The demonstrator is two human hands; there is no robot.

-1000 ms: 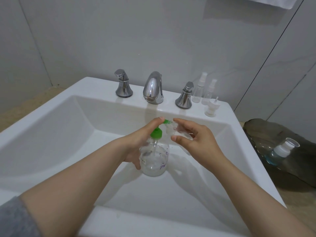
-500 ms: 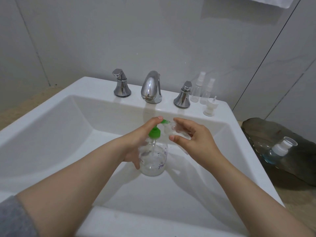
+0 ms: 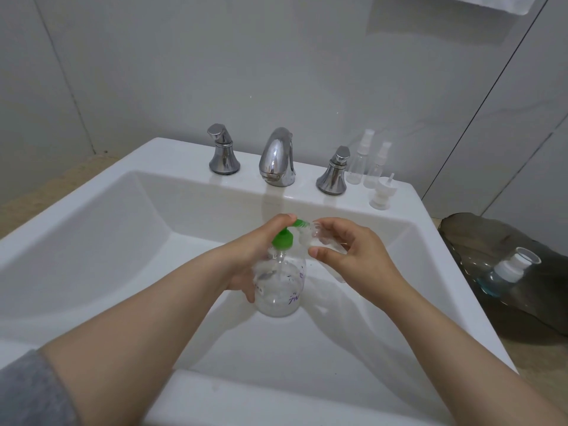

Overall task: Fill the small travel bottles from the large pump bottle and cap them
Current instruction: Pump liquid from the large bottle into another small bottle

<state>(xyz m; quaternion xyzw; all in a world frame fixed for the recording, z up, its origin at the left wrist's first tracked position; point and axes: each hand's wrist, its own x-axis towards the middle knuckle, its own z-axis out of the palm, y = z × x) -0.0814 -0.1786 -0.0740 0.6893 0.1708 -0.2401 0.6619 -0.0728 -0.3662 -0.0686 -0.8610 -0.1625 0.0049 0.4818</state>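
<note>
With your left hand [image 3: 246, 259] gripping the large pump bottle [image 3: 278, 290], finger on its green pump [image 3: 282, 239], and your right hand [image 3: 359, 256] pinching a small travel bottle [image 3: 322, 241] at the spout [image 3: 301, 223] over the sink [image 3: 184, 155], a misaligned mouth could spill liquid past it.

Pump bottle [image 3: 279, 287] above sink basin [image 3: 92, 241], travel bottle [image 3: 323, 241] at its right.

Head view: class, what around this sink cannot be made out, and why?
All head view.
Small travel bottle: fingers of the right hand cover it; fill level unreadable.
Pump bottle: left hand hides its left side; liquid level unclear.
Two spray bottles, back right: too small to judge contents.
White object, top right: cut by the edge.
</note>
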